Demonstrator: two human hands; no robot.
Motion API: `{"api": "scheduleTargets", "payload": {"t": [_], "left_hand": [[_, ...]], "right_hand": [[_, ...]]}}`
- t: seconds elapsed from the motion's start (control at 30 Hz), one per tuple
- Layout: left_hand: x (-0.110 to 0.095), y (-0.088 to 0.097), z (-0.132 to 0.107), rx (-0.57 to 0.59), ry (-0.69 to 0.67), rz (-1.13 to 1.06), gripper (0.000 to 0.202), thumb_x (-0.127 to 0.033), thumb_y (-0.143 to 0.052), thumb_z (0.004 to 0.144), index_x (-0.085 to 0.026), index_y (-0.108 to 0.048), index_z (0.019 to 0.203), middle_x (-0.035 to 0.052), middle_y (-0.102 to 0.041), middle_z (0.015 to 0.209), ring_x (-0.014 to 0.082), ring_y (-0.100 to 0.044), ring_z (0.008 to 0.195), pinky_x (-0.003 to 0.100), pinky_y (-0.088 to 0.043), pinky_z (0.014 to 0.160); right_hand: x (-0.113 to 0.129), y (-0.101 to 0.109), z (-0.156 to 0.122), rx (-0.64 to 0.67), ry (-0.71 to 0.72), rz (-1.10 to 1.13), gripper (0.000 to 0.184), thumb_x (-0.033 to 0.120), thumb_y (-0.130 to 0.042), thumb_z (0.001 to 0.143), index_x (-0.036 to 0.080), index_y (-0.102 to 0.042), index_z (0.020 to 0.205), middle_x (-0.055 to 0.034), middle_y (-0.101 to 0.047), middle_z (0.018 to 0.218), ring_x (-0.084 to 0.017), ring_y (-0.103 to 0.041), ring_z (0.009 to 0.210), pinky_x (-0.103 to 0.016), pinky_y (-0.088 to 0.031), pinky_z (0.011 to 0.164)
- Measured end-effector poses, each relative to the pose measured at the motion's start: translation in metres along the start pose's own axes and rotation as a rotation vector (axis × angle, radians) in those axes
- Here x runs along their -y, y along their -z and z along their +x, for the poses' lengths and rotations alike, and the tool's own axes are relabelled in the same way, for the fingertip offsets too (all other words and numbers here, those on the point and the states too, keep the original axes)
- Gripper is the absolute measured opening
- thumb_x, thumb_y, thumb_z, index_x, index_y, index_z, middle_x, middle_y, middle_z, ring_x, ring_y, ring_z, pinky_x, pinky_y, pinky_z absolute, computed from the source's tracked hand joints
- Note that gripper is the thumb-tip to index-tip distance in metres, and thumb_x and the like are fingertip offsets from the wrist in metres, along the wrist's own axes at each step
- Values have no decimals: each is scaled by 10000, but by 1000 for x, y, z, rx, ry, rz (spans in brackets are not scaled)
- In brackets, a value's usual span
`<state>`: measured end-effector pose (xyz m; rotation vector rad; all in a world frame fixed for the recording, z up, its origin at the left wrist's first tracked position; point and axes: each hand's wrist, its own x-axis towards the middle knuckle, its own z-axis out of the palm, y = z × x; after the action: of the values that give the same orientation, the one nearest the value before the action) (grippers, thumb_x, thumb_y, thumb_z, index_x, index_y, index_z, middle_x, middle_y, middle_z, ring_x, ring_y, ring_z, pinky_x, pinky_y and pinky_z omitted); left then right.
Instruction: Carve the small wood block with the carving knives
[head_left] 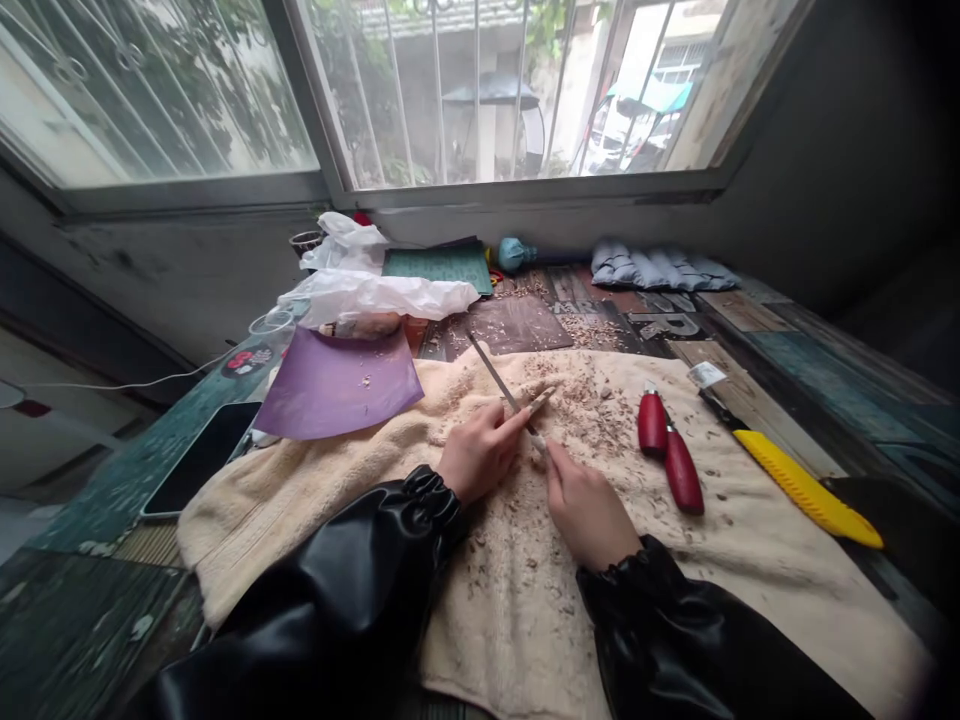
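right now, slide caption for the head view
Left hand holding a wooden piece, right hand a file, above beige cloth.

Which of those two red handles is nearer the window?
The left red handle, its metal end showing. The other red handle lies to its right and farther from the window.

Glossy black sleeves, gathered at the wrists

The left sleeve [337,590] is loose and puffed, its smooth, leather-like surface streaked with pale highlights. The right sleeve [697,635] matches it, dark and softly creased. Both narrow into puckered cuffs [433,497], frilled at the edge, above bare fingers [511,424]
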<state>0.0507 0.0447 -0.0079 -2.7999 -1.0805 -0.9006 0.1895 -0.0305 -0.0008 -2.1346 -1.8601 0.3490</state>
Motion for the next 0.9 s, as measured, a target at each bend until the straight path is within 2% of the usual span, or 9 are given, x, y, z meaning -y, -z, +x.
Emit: {"api": "scheduleTargets", "payload": {"t": [0.17,0.33,0.47,0.67,0.9], "left_hand": [[3,2,-2,-17,-15,-38,316,-283,-366,854,-217,-479,1142,37,-523,781,112,-499,674,217,-437,583],[3,3,-6,-79,54,-63,218,-326,-402,835,-190,-572,857,28,-543,717,118,-525,664,223,-444,589],[1,2,-7,-71,99,-52,212,-323,-425,823,-184,-562,742,24,-539,676,114,-517,629,218,-427,555],[-1,1,-6,-82,163,-40,200,-305,-451,805,-172,-557,701,23,-537,662,119,-512,618,230,-413,553],[0,2,-5,-52,100,-91,170,-269,-447,805,-171,-544,706,16,-536,665,121,-508,641,235,-408,570]], "right_hand": [[-4,-1,-1,23,4,16,382,203,-294,837,184,-463,1179,-63,-650,827,-176,-584,741,-237,-385,615],[-4,-2,-1,5,15,46,363,230,-270,858,186,-472,1156,-61,-649,808,-169,-583,735,-228,-377,612],[0,0,-1,3,-7,35,349,233,-270,863,196,-502,1122,-63,-649,808,-165,-583,737,-225,-371,609],[5,7,-7,31,-57,-38,345,258,-292,856,223,-507,1124,-59,-650,786,-178,-583,703,-236,-353,570],[9,4,0,37,-71,-92,330,238,-297,849,214,-501,1107,-57,-640,744,-177,-577,663,-241,-319,541]]}}
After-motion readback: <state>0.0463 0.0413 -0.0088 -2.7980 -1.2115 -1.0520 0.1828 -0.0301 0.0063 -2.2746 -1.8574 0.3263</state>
